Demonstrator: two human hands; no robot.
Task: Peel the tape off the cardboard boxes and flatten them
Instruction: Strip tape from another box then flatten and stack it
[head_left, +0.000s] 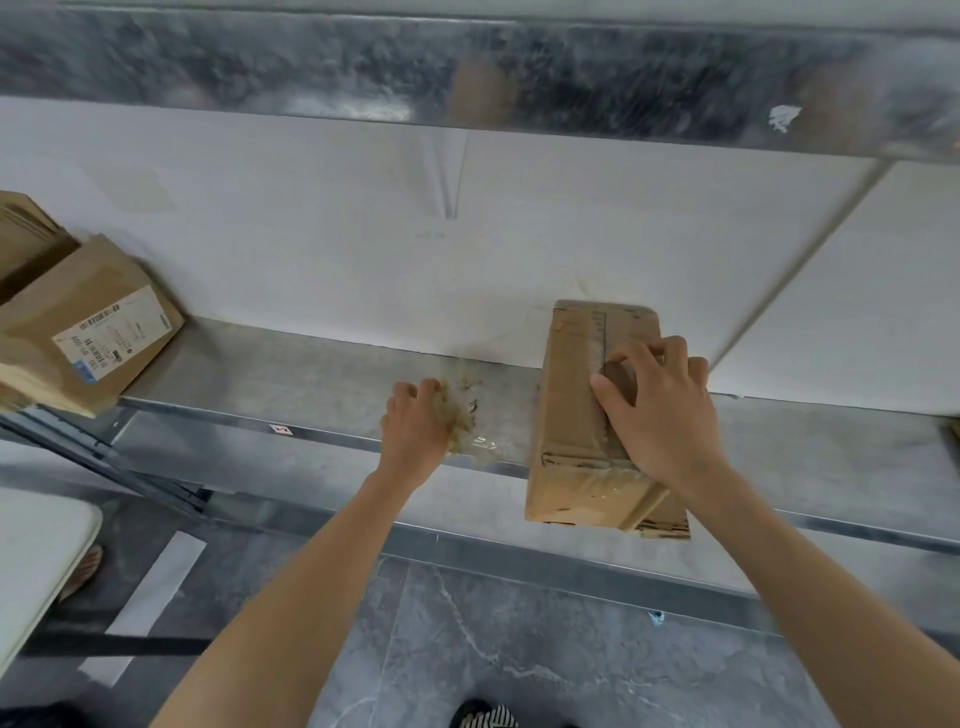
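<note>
A long brown cardboard box (571, 415) lies on the metal shelf (291, 374), its near end sticking out over the shelf's front edge. Clear tape runs along its top seam and wraps its near end. My right hand (660, 410) rests on top of the box with curled fingers digging at the seam. To the left, my left hand (415, 431) grips a crumpled wad of peeled tape (460, 415) against the shelf.
A stack of flattened cardboard boxes (88, 332) with a white label sits at the shelf's left end. A white wall panel (363, 249) backs the shelf, and an upper metal shelf (467, 67) hangs overhead. Below are a grey tiled floor (519, 649) and a white table edge (36, 551).
</note>
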